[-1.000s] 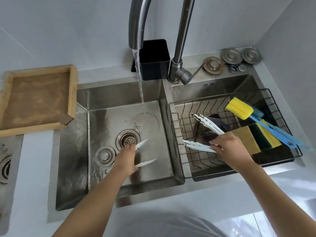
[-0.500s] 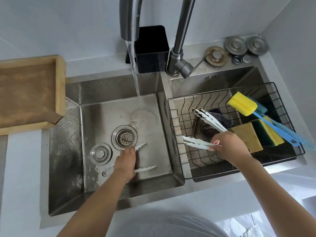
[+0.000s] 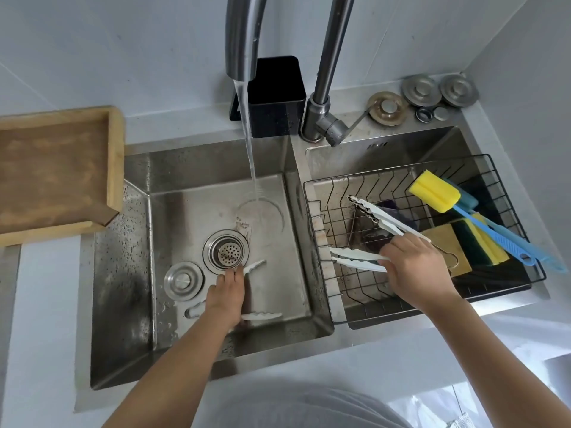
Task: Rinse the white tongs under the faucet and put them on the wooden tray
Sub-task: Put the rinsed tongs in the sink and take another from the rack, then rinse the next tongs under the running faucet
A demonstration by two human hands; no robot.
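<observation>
My left hand lies low in the left sink basin over a pair of white tongs; its two arms stick out to the right of my fingers. My right hand is closed on a second pair of white tongs in the wire basket, tips pointing left. A third pair lies slanted in the basket beyond it. The faucet runs a stream of water into the left basin, behind both hands. The wooden tray sits at the left.
A drain strainer and a loose metal stopper sit in the left basin. The basket also holds a yellow sponge brush with blue handle and yellow-green sponges. A black holder and metal lids stand at the back.
The view has shifted a little. Both hands have stayed almost in place, my left on the tongs in the basin, my right on the tongs in the basket.
</observation>
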